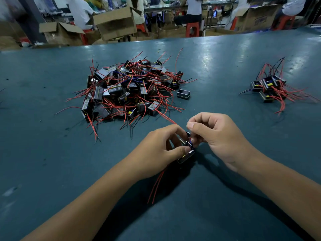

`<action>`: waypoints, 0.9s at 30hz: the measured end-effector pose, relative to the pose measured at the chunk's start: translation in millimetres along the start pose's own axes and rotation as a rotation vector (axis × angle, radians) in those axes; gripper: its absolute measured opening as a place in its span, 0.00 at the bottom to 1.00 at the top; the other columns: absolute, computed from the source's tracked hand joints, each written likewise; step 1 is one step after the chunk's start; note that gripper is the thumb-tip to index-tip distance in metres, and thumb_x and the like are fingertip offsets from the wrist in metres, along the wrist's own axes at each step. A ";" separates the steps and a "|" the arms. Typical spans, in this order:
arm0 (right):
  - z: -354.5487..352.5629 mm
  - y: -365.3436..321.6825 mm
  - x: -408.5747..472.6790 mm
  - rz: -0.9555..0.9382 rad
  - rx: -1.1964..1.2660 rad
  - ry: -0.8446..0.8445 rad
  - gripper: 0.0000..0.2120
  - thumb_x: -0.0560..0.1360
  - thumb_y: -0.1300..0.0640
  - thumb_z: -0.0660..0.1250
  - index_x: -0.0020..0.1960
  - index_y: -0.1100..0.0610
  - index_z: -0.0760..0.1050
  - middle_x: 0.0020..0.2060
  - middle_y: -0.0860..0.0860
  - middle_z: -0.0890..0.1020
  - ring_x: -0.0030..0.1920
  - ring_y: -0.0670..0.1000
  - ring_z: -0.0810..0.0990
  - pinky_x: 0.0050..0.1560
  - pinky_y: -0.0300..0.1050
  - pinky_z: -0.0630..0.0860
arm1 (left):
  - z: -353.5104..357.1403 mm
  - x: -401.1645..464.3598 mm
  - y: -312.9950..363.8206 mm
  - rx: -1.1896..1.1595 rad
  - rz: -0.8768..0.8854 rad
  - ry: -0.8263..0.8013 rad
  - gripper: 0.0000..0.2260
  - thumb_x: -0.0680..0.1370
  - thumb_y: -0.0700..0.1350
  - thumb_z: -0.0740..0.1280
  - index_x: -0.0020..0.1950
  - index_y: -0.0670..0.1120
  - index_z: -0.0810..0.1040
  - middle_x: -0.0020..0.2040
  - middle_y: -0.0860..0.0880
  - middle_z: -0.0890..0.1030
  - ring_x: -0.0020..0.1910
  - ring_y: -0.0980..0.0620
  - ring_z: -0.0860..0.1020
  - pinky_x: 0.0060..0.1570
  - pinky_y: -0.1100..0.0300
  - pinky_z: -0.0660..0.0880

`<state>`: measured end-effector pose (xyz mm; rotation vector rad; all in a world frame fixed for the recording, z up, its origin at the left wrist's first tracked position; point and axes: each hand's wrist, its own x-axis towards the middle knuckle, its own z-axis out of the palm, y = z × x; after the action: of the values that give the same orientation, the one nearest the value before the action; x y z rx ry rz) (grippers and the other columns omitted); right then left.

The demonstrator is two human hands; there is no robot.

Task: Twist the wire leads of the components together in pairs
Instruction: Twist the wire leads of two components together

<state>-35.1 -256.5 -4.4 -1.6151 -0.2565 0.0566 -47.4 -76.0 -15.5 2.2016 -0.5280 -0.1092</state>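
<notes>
My left hand (pixel 156 150) grips a small black box-shaped component (pixel 186 156) just above the green table (pixel 52 153). My right hand (pixel 215 136) pinches the component's wire leads (pixel 189 136) between thumb and forefinger right above it; thin bare strands stick up past the fingertips. Two red leads (pixel 157 186) hang from the component toward me. A large pile of the same components (pixel 128 89) with red, black and blue wires lies beyond my hands at centre left. A small pile of components (pixel 271 87) sits at the far right.
One lone black component (pixel 183 93) lies at the right edge of the large pile. Beyond the table's far edge stand open cardboard boxes (pixel 114 23), red stools (pixel 192 29) and seated people at other benches.
</notes>
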 end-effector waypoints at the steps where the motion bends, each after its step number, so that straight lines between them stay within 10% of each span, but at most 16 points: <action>1: -0.4 0.2 0.4 0.005 0.008 0.006 0.08 0.77 0.67 0.65 0.40 0.62 0.78 0.26 0.52 0.77 0.28 0.49 0.76 0.31 0.39 0.76 | 1.1 0.3 -0.3 0.023 0.001 0.005 0.06 0.77 0.48 0.73 0.51 0.52 0.79 0.36 0.61 0.78 0.32 0.61 0.73 0.34 0.69 0.67; 6: -2.9 1.4 2.8 0.010 0.023 0.023 0.07 0.77 0.68 0.65 0.41 0.63 0.77 0.26 0.52 0.77 0.27 0.48 0.76 0.29 0.38 0.75 | 3.5 2.6 -0.1 -0.037 0.002 -0.006 0.02 0.79 0.47 0.71 0.49 0.50 0.79 0.38 0.50 0.83 0.36 0.48 0.79 0.39 0.53 0.75; 16: -5.6 3.7 1.8 0.035 0.021 -0.030 0.08 0.77 0.66 0.66 0.39 0.61 0.78 0.27 0.52 0.77 0.28 0.49 0.76 0.30 0.38 0.75 | -2.1 2.1 -6.6 -0.040 -0.155 0.083 0.07 0.80 0.45 0.68 0.43 0.49 0.74 0.30 0.53 0.79 0.26 0.59 0.73 0.30 0.64 0.69; 27: 2.9 1.4 -3.9 0.008 -0.045 -0.138 0.08 0.80 0.63 0.64 0.42 0.57 0.77 0.30 0.51 0.77 0.31 0.51 0.71 0.30 0.44 0.68 | -4.7 -1.0 0.5 0.119 0.062 0.167 0.08 0.75 0.39 0.72 0.45 0.52 0.78 0.36 0.57 0.77 0.32 0.58 0.72 0.35 0.69 0.67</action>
<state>-39.3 -254.6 -6.4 -1.6589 -0.3599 0.1696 -47.3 -72.5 -12.2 2.2819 -0.5195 0.1408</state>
